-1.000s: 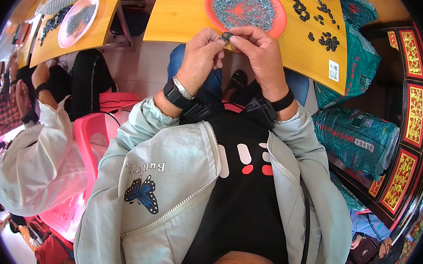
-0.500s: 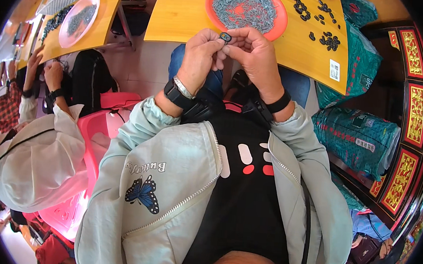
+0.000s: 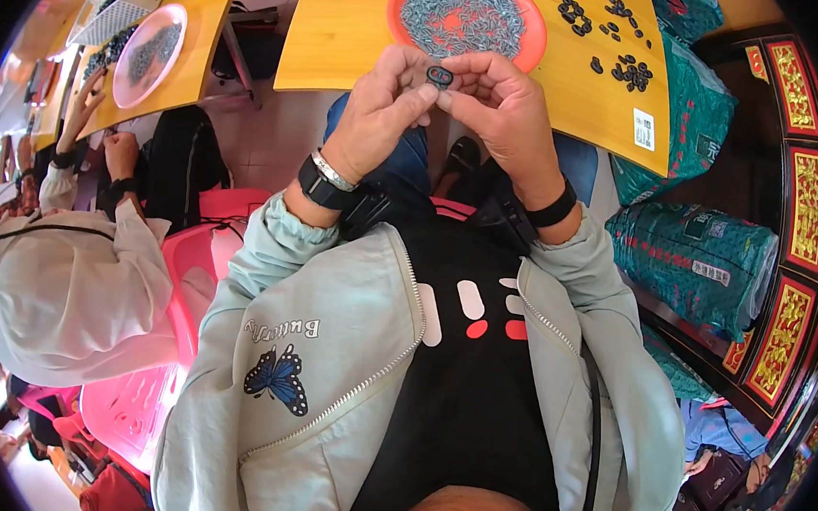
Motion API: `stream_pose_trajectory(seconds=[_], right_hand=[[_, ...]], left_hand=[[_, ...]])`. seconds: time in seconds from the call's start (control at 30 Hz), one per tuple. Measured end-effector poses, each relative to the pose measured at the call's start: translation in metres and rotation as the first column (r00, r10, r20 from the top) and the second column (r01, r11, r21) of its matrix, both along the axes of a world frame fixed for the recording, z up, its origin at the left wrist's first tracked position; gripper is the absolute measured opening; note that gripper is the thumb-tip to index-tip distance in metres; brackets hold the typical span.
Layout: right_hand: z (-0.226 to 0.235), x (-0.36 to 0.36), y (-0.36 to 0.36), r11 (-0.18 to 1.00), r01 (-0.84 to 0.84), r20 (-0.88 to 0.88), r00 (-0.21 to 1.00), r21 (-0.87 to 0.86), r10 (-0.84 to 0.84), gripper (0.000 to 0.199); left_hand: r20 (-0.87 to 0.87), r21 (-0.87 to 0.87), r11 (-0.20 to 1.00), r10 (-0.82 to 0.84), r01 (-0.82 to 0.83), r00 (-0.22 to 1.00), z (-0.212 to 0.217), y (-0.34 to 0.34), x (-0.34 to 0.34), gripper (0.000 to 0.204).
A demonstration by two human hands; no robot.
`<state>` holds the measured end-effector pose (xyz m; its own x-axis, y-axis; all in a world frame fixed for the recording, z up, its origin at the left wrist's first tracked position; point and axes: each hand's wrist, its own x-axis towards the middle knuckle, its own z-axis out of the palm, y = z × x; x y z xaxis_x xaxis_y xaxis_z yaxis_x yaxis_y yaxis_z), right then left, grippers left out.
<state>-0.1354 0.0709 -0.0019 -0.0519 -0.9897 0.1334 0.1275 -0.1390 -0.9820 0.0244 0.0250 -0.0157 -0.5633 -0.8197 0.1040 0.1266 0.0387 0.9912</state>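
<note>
My left hand [image 3: 380, 109] and my right hand [image 3: 502, 109] meet in front of my chest, fingertips pinched together on a small black oval ring part [image 3: 440, 74]. Both hands hold it just at the near edge of the yellow table [image 3: 350, 30]. Right behind them stands an orange plate [image 3: 531, 49] heaped with small grey metal pieces [image 3: 462, 15]. Several more black parts [image 3: 621, 68] lie loose on the table to the right. Each wrist wears a black band.
A person in a white jacket [image 3: 70, 287] sits at my left on a pink plastic chair [image 3: 193, 258], hands near a second yellow table with a pink plate [image 3: 152, 43]. Green sacks [image 3: 697, 254] lie on the right beside red-and-gold panels [image 3: 801, 219].
My hands have kept the black part pinched between them, shifting it slightly. The person on my left has leaned and moved their hands nearer their table.
</note>
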Motion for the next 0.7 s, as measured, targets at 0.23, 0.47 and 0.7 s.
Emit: stream_pose_trajectory(seconds=[0.23,0.47,0.7], right_hand=[[0.009,-0.005,0.009,0.999,-0.046,-0.042,0.998,0.02,0.047,0.023],[0.021,-0.004,0.015,0.998,-0.04,-0.074,0.996,0.042,0.043,0.021],[0.021,-0.003,0.018,1.0,-0.023,-0.157,0.987,0.016,0.025,0.021]], left_hand=[[0.182,-0.55,0.835,0.11,0.008,0.977,0.008,-0.003,0.005,0.024],[0.196,-0.627,0.778,0.13,0.022,0.972,0.017,0.002,0.005,0.021],[0.215,-0.647,0.762,0.141,0.032,0.966,0.017,0.005,0.006,0.021]])
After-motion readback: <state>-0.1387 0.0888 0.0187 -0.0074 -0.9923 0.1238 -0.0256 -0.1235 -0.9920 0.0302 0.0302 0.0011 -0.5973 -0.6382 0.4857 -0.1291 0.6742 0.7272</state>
